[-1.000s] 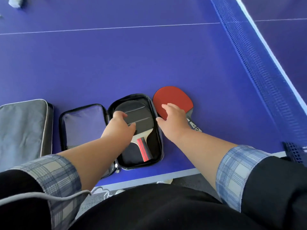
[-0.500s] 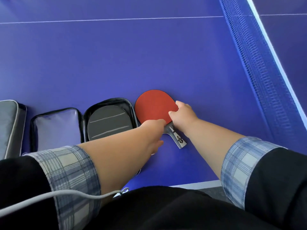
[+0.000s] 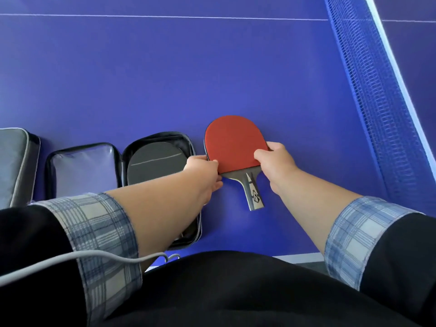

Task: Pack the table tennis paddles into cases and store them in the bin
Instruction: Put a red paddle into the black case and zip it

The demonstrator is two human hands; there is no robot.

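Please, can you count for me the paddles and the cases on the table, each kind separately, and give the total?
Paddles: 2, the red paddle held by left hand and right hand, and the black paddle inside the open case.
Cases: 2, the open case and the grey case.
Total: 4.

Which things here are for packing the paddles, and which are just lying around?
For the job:
red paddle, held by left hand and right hand
open black case with a dark paddle inside
grey case

Just there:
net
grey cable

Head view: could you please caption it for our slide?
Both hands, left and right, grip a red paddle beside an open case.
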